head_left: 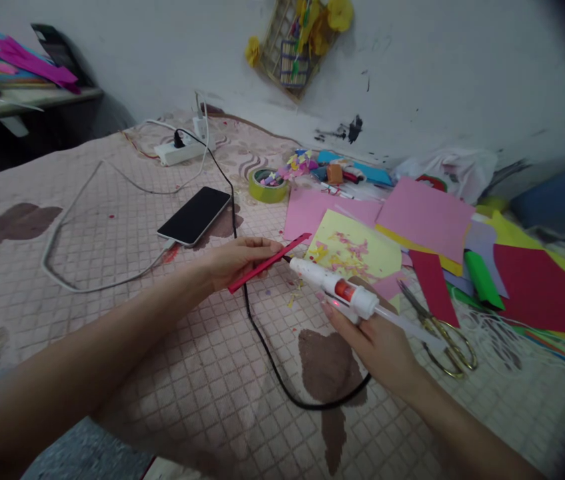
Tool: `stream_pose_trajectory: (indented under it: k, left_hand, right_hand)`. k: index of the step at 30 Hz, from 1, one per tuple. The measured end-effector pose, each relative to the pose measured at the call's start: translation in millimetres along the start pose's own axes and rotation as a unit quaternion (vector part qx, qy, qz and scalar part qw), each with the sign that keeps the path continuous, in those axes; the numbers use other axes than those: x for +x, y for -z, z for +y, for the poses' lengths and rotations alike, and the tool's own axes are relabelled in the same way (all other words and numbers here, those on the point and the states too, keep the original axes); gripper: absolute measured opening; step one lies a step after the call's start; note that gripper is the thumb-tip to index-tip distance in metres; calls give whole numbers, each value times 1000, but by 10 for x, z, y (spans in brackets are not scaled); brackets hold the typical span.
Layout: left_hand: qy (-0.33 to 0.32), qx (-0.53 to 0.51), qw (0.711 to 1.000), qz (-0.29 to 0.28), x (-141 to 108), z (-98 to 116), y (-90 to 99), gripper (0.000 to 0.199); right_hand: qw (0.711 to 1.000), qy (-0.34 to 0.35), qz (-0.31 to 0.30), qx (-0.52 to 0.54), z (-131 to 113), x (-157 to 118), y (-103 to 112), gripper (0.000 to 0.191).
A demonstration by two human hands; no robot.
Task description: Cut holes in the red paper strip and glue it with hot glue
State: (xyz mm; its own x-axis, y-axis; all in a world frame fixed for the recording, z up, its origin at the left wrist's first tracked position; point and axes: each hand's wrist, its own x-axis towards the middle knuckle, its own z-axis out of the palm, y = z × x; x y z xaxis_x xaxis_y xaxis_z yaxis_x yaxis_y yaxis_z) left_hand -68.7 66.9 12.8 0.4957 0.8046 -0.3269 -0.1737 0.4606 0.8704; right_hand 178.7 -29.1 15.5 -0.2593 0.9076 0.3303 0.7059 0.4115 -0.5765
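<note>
Near the middle of the view, my left hand (237,262) pinches a narrow red strip (252,274) that slants up to the right. My right hand (375,340) is wrapped round a white glue gun (322,280), with a small red light showing on it. The gun's dark tip is at the strip's edge, by my left fingertips; whether they touch is hard to tell. A clear glue stick juts from the gun's rear. Behind the gun lies a pale yellow sheet (362,250) with small pink and yellow scraps on it.
A black cable (267,353) loops below both hands. A phone (195,217) with a white cable lies at left, before a power strip (180,153). Gold-handled scissors (450,343), coloured sheets (542,287) and white string lie at right. Green tape (267,192) stands behind.
</note>
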Motion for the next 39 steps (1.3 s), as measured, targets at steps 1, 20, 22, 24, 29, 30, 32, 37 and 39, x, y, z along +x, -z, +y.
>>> stream_pose_trajectory:
  k: [1, 20, 22, 24, 29, 30, 32, 37, 39]
  left_hand:
    - [-5, -1, 1000, 6, 0, -2, -4, 8]
    - [-6, 21, 999, 42, -20, 22, -38, 10]
    - [-6, 23, 999, 43, -17, 21, -36, 9]
    - [-8, 25, 999, 44, -18, 22, -39, 8]
    - [-9, 29, 999, 45, -23, 26, -61, 9]
    - [-9, 29, 998, 46, -23, 26, -65, 9]
    - [-10, 31, 998, 47, -24, 25, -72, 8]
    - [-8, 39, 998, 45, -31, 29, -77, 9]
    - [-6, 41, 998, 45, -34, 33, -75, 10]
  right_hand:
    - [1000, 3, 2, 4, -10, 5, 0, 16]
    - [998, 68, 14, -11, -126, 70, 53, 23]
    - [997, 71, 12, -10, -138, 65, 54, 24]
    - [998, 66, 2, -6, -153, 53, 57, 24]
    - [998, 55, -24, 4, -184, 35, 63, 21]
    - [998, 61, -30, 1, -191, 36, 63, 20]
    - [996, 77, -37, -1, -207, 42, 61, 20]
    - [994, 99, -38, -3, -249, 43, 53, 24]
    - [993, 108, -41, -14, -252, 37, 51, 24]
